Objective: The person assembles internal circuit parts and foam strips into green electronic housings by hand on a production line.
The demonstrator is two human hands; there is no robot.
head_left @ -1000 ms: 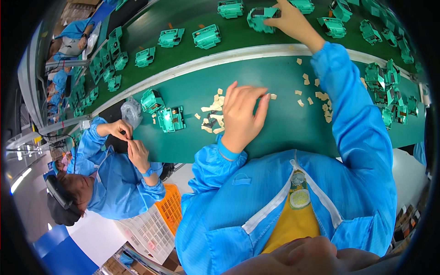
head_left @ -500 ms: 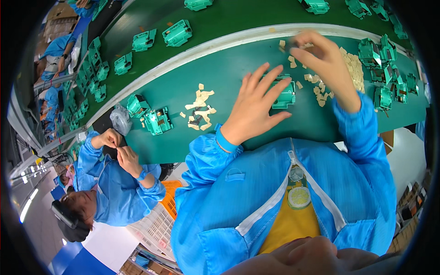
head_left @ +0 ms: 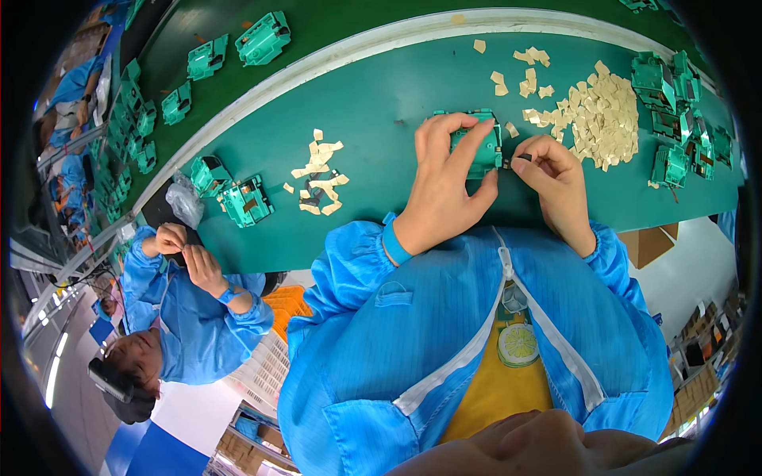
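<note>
A green plastic housing lies on the green work table in front of me. My left hand is closed around it, thumb on the near side and fingers over the top and far left. At the housing's right edge, my right hand pinches a small black piece between thumb and fingertips. That piece is close against the housing; whether it touches cannot be made out. Right of my hands spreads a heap of small cream-coloured pieces, with several loose ones scattered beyond the housing.
More green housings crowd the table's right end. Cream scraps and two housings lie to the left. Past a pale rail, a belt carries further housings. At the left, a co-worker's hands work near a clear plastic bag.
My right hand has come down from the loose cream pieces to the housing's right edge. My left hand, spread before, now curls around the housing. The view has shifted slightly.
</note>
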